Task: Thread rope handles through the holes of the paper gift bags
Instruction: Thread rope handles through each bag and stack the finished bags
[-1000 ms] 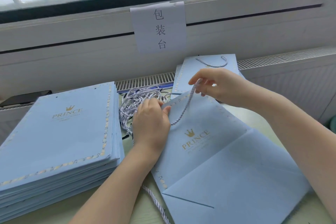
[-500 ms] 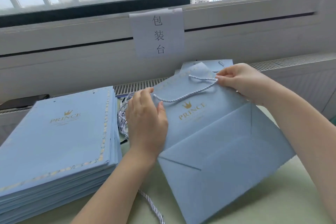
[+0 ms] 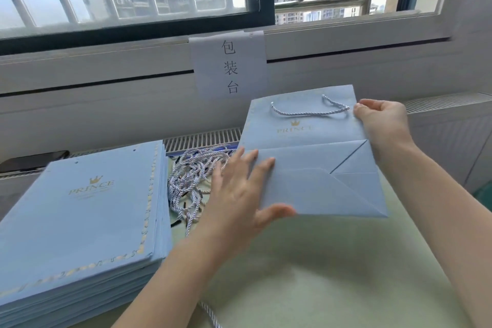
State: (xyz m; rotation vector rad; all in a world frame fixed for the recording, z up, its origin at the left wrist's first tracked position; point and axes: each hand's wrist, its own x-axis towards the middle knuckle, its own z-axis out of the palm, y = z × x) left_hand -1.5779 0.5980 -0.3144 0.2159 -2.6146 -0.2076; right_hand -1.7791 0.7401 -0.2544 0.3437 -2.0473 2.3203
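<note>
From my head view, I have one gift bag [image 3: 306, 136] lifted off the table [image 3: 319, 274], tilted up toward the window at about one o'clock from the middle of the picture. Its rope handle [image 3: 308, 112] already runs across the top of the face I see, both ends through the holes there; I cannot see whether the far side has its handle.

My right hand [image 3: 383, 125] pinches the bag's upper right edge at two o'clock, fingers curled over the paper just beside the rope's right end. My left hand [image 3: 239, 194] is spread wide, fingers straight along the folded bottom flap and thumb under its lower edge, supporting the bag, not gripping it.

The bag's long axis runs from its bottom fold near my left hand up and away to the handle edge by the window. The loose ropes [image 3: 194, 178] lie in a tangle at nine o'clock from the bag, touching distance from my left hand, which is clearly the nearer one. The stack of unthreaded bags [image 3: 80, 216] sits further out at eight o'clock.

I judge this side finished, so the next reach falls to my left hand.
</note>
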